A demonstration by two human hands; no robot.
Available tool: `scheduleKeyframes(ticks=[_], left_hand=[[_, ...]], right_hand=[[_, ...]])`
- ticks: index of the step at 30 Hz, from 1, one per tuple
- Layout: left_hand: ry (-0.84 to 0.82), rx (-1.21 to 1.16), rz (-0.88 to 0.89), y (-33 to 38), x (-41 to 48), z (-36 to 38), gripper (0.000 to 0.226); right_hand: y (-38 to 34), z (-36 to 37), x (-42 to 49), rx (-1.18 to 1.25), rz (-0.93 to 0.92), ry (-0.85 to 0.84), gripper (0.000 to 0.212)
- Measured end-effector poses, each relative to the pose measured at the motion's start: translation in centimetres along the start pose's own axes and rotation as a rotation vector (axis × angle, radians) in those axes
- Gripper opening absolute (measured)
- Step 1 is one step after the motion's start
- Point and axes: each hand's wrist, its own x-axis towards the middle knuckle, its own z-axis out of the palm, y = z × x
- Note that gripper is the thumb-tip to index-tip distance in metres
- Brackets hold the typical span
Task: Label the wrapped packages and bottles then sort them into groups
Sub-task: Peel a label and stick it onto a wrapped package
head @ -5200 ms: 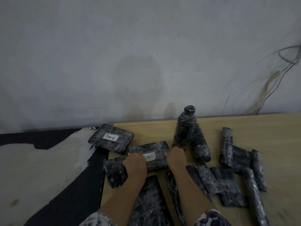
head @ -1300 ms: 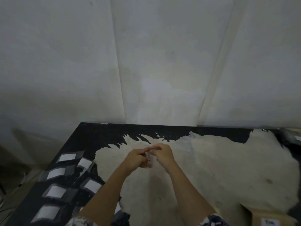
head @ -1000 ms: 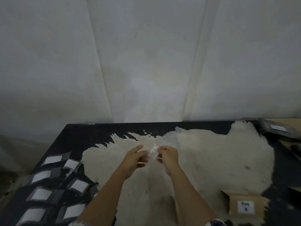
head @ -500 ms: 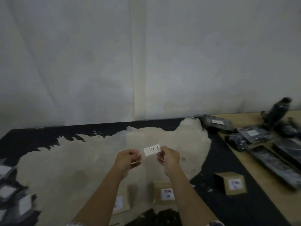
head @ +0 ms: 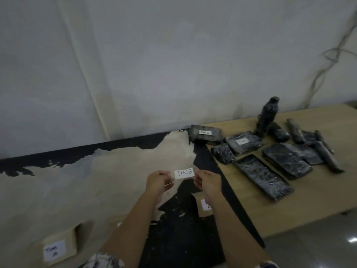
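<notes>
Left hand (head: pixel 157 180) and right hand (head: pixel 208 183) pinch one label (head: pixel 184 173).

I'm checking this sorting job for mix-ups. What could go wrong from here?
1. The label pinched between the left hand and the right hand reads TIM B, but the package by the wall reads Tim C. Placed together, the groups may mix.
2. The long package has no visible label and looks like its neighbours, so it is easily misplaced.
3. The upright bottle stands close among them, so a reach might tip it.
</notes>
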Motion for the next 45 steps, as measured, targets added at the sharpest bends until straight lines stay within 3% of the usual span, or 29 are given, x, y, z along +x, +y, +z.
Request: scheduleKeyframes(ticks=[5,17,23,28,31,36,39,45], left_hand=[[0.025,0.109,0.028,-0.5,1.8,5.7,0.008],[-0.011,0.516,0.252,1.7,10.4,20.4,0.010],[-0.013,0.738,0.347,0.5,11.7,26.1,0.015],[0.071,0.988,0.442,1.0,12.9,27.8,0.011],[0.017,1.042,0.348,1.4,13.8,27.7,0.012],[-0.023,1.098,0.268,2.5,14.6,27.3,0.014],[-0.005,1.110,0.198,3.0,14.4,26.4,0.022],[0.042,1.048,0.108,3.2,13.7,24.6,0.021]], right_hand=[[-1.1,-4.2,2.4,-0.004,0.017,0.060,0.019],[-3.5,-11.7,13.5,0.038,0.111,0.107,0.009],[-4.6,-15.9,17.1,0.012,0.160,0.230,0.008],[-3.9,-16.3,17.5,-0.146,0.181,0.070,0.017],[-4.2,-15.9,17.9,-0.244,0.169,0.013,0.022],[-5.1,-13.9,18.8,-0.195,0.228,-0.106,0.025],[-5.0,-13.0,18.4,-0.170,0.288,-0.120,0.022],[-4.3,-11.5,18.3,-0.267,0.211,-0.111,0.027]])
